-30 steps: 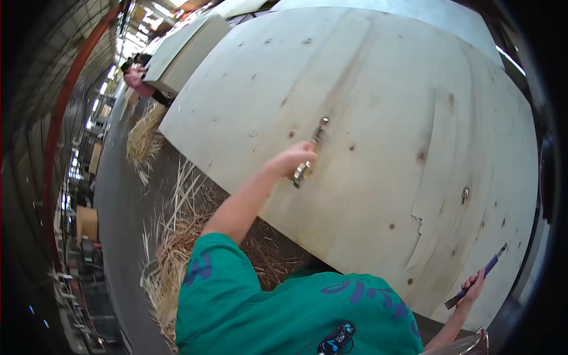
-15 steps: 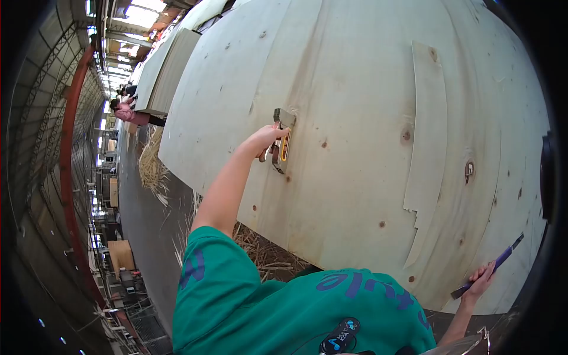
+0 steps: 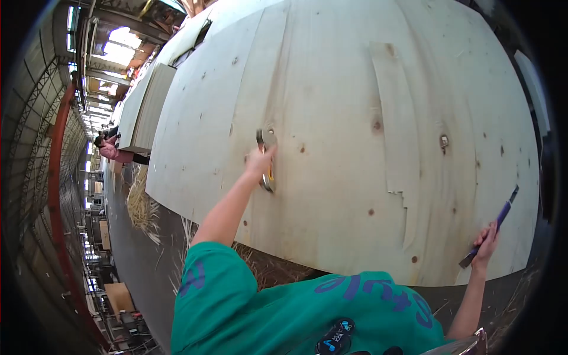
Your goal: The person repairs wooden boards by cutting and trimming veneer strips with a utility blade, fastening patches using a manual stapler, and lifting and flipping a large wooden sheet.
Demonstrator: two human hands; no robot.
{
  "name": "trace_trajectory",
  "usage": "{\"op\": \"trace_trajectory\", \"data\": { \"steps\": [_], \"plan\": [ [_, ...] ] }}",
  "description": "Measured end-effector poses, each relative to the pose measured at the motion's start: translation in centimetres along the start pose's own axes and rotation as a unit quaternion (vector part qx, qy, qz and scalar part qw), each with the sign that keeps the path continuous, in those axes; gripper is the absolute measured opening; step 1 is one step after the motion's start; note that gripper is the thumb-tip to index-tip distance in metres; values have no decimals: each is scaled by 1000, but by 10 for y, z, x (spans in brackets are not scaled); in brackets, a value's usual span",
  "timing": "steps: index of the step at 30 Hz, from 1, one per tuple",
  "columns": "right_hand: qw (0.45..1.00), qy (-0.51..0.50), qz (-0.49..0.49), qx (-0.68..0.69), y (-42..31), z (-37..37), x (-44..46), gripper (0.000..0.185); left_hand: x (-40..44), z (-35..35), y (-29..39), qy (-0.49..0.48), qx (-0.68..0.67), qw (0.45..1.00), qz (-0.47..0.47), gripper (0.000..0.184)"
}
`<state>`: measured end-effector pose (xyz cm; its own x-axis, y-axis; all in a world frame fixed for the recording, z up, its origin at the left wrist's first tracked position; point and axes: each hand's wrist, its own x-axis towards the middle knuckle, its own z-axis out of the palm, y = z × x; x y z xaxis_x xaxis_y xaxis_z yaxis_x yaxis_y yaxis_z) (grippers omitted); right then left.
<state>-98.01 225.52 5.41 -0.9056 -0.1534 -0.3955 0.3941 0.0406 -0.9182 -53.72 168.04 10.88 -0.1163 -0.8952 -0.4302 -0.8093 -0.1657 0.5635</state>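
Observation:
A large pale wood sheet (image 3: 331,195) with knots and brown grain spreads before me. My left hand (image 3: 258,164) is closed around a metal tool (image 3: 269,139) with a yellow strip, held at the sheet beside a small hole; whether it touches the wood I cannot tell. At the right, my right hand (image 3: 486,241) grips a long purple-handled tool (image 3: 503,214) over the sheet's near right part, its narrow tip pointing up and away. Between the hands lies a raised veneer strip (image 3: 397,136) with a jagged lower end. Right of it, a knot hole (image 3: 444,142) shows.
A thick stack of boards (image 3: 149,109) stands at the upper left, with a person in pink (image 3: 112,150) beside it. Straw-like wood strips (image 3: 141,204) lie on the dark floor (image 3: 139,260) at the left. A red beam (image 3: 56,177) runs along the far left.
The view has shifted over the sheet. My left hand has moved the metal tool left from the brown grain, and its angle has turned. My right hand still holds the purple tool, now raised higher.

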Motion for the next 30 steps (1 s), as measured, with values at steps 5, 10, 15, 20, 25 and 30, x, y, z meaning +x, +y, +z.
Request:
{"op": "trace_trajectory", "data": {
  "steps": [5, 10, 15, 20, 25, 30],
  "plan": [
    [999, -12, 20, 26, -2, 11, -1, 21, -147, 37, 52, -240, -18, 970, -44, 26],
    [984, -122, 116, 66, -22, 0, 1, 22, -196, 132, 180, -333, 29, 939, 84, 24],
    [989, -127, 75, -19, -38, -42, 26, 24, -178, 223, 248, -360, 53, 927, 85, 24],
    [993, -87, 66, -53, -45, -119, 88, 23, -206, 266, 323, -300, 219, 927, 54, 31],
    [993, -75, 91, -15, -38, -114, 91, 22, -182, 282, 296, -312, 141, 938, 60, 37],
    [992, -101, 70, 9, -16, -114, 94, 22, -181, 292, 284, -216, 200, 949, 114, 36]
  ]
}}
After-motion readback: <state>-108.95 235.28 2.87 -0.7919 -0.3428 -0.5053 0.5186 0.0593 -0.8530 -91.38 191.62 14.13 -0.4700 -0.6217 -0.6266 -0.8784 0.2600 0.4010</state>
